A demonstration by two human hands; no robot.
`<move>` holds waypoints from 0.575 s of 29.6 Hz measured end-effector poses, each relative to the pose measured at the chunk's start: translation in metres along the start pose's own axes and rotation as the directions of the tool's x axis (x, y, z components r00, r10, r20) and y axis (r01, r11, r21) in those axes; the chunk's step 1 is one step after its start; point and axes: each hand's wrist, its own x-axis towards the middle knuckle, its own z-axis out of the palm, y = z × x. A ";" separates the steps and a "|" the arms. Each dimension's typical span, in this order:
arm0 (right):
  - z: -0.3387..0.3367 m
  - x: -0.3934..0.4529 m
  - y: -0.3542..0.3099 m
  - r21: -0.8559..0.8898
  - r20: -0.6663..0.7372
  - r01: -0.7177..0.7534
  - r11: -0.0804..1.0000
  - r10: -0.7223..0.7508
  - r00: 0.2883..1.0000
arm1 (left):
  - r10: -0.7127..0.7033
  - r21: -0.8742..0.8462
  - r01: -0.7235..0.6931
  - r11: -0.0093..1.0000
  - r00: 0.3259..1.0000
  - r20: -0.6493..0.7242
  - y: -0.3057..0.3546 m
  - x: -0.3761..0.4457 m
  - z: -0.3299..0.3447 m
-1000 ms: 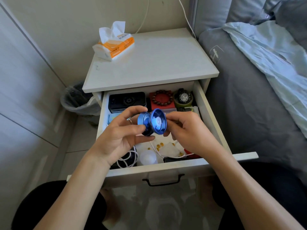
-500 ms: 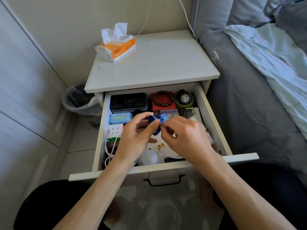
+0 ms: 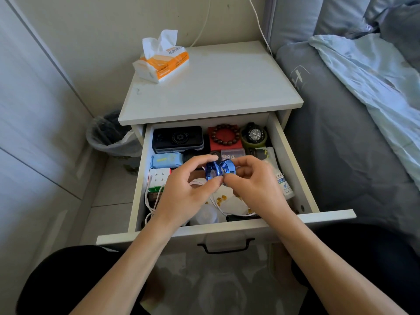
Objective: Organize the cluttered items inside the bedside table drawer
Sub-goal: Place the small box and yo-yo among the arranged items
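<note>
Two hands: the left hand (image 3: 181,196) and the right hand (image 3: 256,187) are close together over the open drawer (image 3: 293,164), both pinching one blue yo-yo (image 3: 217,171).
Yo-yo: it is up in the air above the middle of the drawer, held at its rims by curled fingers and thumbs.
Drawer back row: a black case (image 3: 178,138), a red box (image 3: 225,142) with a bead bracelet (image 3: 225,134) on it, and a watch (image 3: 254,134).
Drawer left side: a light blue box (image 3: 167,160) and a cube puzzle (image 3: 159,177).
Drawer front: white cables (image 3: 150,201) and little yellow bits (image 3: 221,198).
Desk (image 3: 222,87): a tissue pack (image 3: 162,62) sits on top, at the back left.
Floor: a bin (image 3: 109,135) stands left of the desk.
</note>
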 end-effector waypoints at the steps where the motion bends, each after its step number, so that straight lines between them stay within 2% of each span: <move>1: 0.000 0.000 0.000 0.041 0.019 -0.040 0.998 0.039 0.999 | 0.036 0.052 -0.036 0.998 0.999 0.000 -0.001 -0.001 0.000; 8: 0.000 0.002 0.001 0.159 0.161 -0.257 0.953 0.232 0.959 | 0.183 0.208 -0.191 0.959 0.981 0.058 0.002 -0.004 0.000; 12: -0.002 0.004 0.002 0.298 0.258 -0.402 0.866 0.332 0.907 | 0.175 0.322 -0.201 0.925 0.979 0.108 0.001 0.000 -0.007; 14: -0.002 0.004 0.000 0.311 0.286 -0.421 0.852 0.338 0.896 | 0.241 0.469 -0.271 0.841 0.963 0.123 0.001 -0.001 -0.012; 17: -0.001 0.004 -0.002 0.304 0.299 -0.411 0.860 0.323 0.898 | 0.435 0.661 -0.441 0.606 0.880 0.188 0.001 -0.003 -0.010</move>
